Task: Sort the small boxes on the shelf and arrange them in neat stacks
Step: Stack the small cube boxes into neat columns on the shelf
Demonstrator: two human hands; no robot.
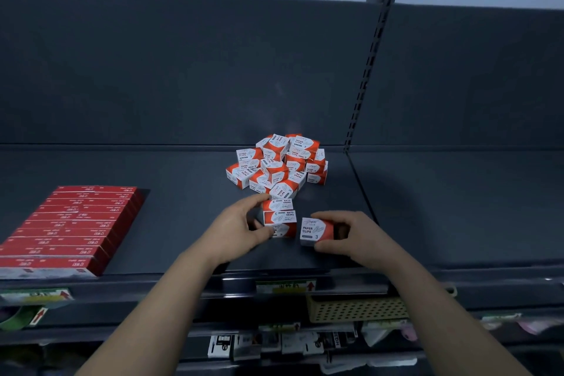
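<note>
A jumbled heap of small red-and-white paper clip boxes (276,162) lies on the dark shelf (183,192), near its back middle. In front of the heap stands a short stack of these boxes (280,218), three high. My left hand (241,227) grips that stack from its left side, fingers on the top box and thumb on the bottom one. To the right, my right hand (345,233) holds a single paper clip box (314,230) resting on the shelf beside the stack, apart from it.
Flat red boxes (67,229) lie in neat rows at the shelf's left front. A slotted upright (366,76) divides the back panel on the right. Below the shelf edge hang price labels (285,286), a perforated beige basket (354,308) and packaged goods.
</note>
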